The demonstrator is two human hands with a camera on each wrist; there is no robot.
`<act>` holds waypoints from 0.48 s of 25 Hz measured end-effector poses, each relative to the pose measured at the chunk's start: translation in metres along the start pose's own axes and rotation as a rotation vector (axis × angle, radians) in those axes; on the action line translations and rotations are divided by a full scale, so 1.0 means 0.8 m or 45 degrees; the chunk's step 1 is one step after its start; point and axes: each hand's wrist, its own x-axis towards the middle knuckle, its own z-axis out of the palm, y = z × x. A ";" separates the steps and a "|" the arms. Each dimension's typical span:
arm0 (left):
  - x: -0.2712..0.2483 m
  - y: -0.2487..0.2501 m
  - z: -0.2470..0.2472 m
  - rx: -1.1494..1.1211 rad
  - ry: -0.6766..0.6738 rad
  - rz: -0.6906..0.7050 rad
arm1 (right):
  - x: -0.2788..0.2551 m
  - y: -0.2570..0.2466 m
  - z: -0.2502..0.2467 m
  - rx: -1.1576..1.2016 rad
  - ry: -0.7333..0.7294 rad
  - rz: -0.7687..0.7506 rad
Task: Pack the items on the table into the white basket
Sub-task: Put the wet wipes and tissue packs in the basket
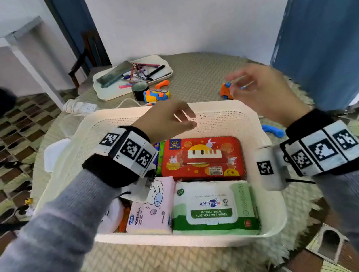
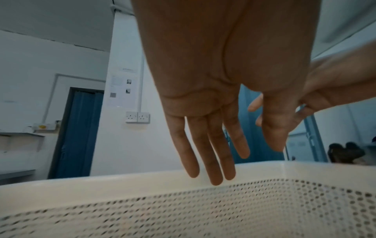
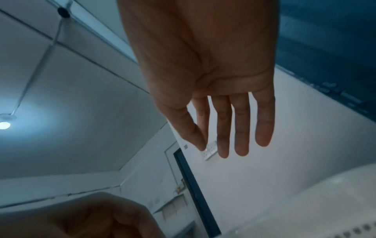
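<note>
The white perforated basket (image 1: 272, 210) sits mid-table and holds a red tin (image 1: 203, 158), a green wet-wipes pack (image 1: 211, 208) and a pink tissue pack (image 1: 154, 205). My left hand (image 1: 171, 118) hovers empty over the basket's far half, fingers straight in the left wrist view (image 2: 211, 154). My right hand (image 1: 258, 90) is raised beyond the basket's far right corner, fingers straight and empty (image 3: 234, 125). An orange toy car (image 1: 225, 91) lies just left of it. A blue toy (image 1: 273, 131) lies on the table right of the basket.
At the back stand a white tray (image 1: 108, 93) of pens, a dark cup (image 1: 140, 90), a yellow-blue toy vehicle (image 1: 156, 95) and an orange piece (image 1: 162, 83). A power strip (image 1: 80, 107) with cable lies back left. A blue door (image 1: 325, 25) is close on the right.
</note>
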 end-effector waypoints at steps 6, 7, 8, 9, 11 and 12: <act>0.030 0.078 0.036 0.023 -0.021 0.233 | -0.054 0.041 -0.068 0.048 0.207 0.168; 0.036 0.093 0.045 0.023 -0.027 0.268 | -0.064 0.053 -0.078 0.056 0.230 0.193; 0.042 0.107 0.055 0.023 -0.033 0.303 | -0.074 0.068 -0.087 0.060 0.252 0.217; 0.047 0.119 0.063 0.023 -0.040 0.332 | -0.082 0.081 -0.093 0.064 0.264 0.242; 0.060 0.152 0.084 0.016 -0.085 0.387 | -0.100 0.109 -0.116 0.060 0.294 0.308; 0.068 0.168 0.097 -0.001 -0.113 0.409 | -0.109 0.124 -0.127 0.061 0.304 0.347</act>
